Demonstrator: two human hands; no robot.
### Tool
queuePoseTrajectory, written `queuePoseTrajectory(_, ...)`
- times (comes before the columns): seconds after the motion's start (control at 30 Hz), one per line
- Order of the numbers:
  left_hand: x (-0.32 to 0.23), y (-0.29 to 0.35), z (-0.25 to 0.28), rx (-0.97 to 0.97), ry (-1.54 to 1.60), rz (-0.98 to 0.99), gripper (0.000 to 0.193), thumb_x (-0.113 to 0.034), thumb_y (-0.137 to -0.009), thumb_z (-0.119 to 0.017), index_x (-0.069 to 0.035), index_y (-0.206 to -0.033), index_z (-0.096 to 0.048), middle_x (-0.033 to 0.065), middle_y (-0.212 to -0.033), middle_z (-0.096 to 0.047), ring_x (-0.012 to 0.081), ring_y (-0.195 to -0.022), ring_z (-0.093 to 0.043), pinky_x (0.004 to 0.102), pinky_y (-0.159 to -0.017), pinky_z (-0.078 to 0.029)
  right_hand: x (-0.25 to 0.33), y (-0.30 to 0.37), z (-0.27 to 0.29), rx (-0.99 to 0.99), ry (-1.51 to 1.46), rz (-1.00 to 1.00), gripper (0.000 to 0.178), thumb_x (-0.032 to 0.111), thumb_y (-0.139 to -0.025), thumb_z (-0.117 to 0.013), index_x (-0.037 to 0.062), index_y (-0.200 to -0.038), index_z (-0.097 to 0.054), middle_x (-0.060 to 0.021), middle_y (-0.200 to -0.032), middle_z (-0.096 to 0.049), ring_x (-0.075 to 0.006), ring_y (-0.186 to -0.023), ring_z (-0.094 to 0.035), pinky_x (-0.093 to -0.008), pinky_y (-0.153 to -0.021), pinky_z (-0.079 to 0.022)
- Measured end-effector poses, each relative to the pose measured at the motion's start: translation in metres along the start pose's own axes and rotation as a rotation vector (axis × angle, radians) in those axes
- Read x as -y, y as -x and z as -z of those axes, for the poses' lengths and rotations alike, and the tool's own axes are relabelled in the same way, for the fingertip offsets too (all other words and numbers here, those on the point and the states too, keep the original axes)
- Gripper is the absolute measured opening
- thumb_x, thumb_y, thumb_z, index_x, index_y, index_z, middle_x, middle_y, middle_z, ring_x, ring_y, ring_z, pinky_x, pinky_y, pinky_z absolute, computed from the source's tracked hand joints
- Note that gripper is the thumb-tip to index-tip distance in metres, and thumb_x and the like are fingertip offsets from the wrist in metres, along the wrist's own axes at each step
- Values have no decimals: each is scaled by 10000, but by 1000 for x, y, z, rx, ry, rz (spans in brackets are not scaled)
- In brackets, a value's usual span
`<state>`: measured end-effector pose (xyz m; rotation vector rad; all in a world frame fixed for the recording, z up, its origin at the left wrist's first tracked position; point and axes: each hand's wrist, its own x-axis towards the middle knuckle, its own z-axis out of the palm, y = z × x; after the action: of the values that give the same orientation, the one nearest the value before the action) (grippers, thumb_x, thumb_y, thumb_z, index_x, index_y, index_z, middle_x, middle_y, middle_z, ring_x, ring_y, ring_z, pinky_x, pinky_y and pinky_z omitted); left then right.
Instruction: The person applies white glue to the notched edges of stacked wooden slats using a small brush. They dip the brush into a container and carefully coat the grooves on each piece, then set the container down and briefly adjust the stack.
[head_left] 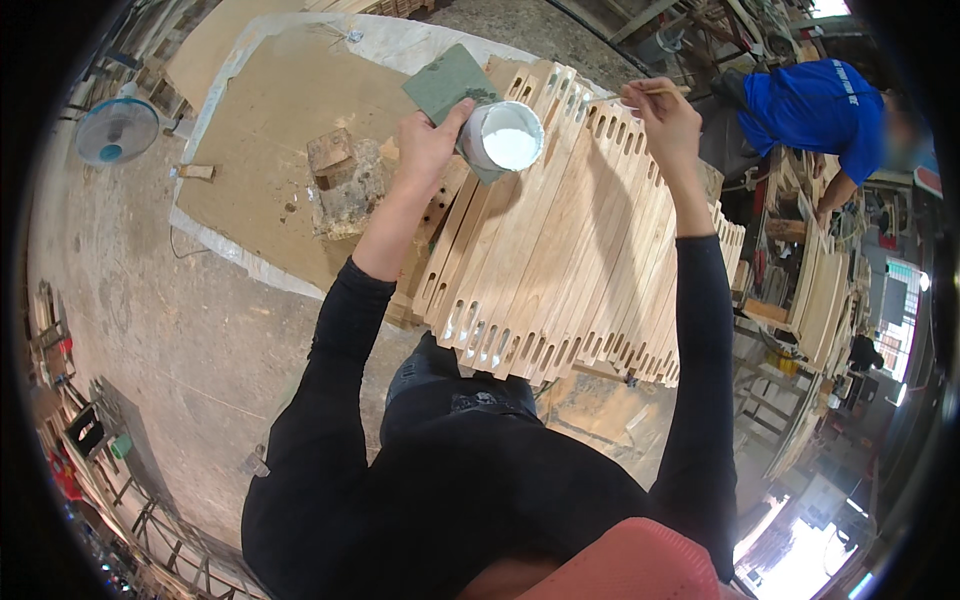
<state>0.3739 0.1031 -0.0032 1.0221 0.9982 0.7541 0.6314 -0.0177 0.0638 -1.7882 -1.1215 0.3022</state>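
My left hand [428,150] is closed on a round cup of white glue-like liquid [510,138]. A flat grey-green square piece [448,82] is against the cup and under my thumb; whether I grip it too cannot be told. My right hand [663,118] pinches a thin stick [606,98], its tip over the far ends of the wooden slats. Below both hands lies a row of pale wooden slats [545,240], side by side, with oblong slots cut in both ends. White liquid shows in several slots at the left of the near ends.
A large brown sheet [270,110] with pale edges spreads at the left, bearing wooden blocks [332,155]. A round fan [116,132] stands at the far left. At the right a person in a blue shirt [815,108] bends over stacked timber [825,290].
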Motion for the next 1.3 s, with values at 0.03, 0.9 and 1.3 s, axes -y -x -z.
queuePoseTrajectory(0.03,2,-1,-1,14,7,-17,245,-178,-832,-706,56,-896,-671,62,-823,-673,109,-674,-591,265,-586,-468,8,7,3,-19,-79,9,98,80,-909,-603,-10,-949,-598,-97,-912,-700,-163,-810,-696,-239,-674,-546)
queuePoseTrajectory(0.9,6,6,-29,88,51,-34,216,-166,-823,-712,40,-881,-686,54,-827,-685,100,-696,-597,260,-623,-475,32,85,-1,-2,-597,-663,258,301,-898,-639,44,-907,-610,-150,-934,-688,-180,-826,-687,-256,-704,-559)
queuePoseTrajectory(1.3,12,6,-22,92,79,3,208,-150,-835,-697,47,-897,-671,62,-825,-678,108,-687,-604,257,-586,-475,1,45,19,-232,-336,-280,225,216,-898,-648,7,-910,-567,-141,-859,-688,-188,-765,-691,-259,-656,-558)
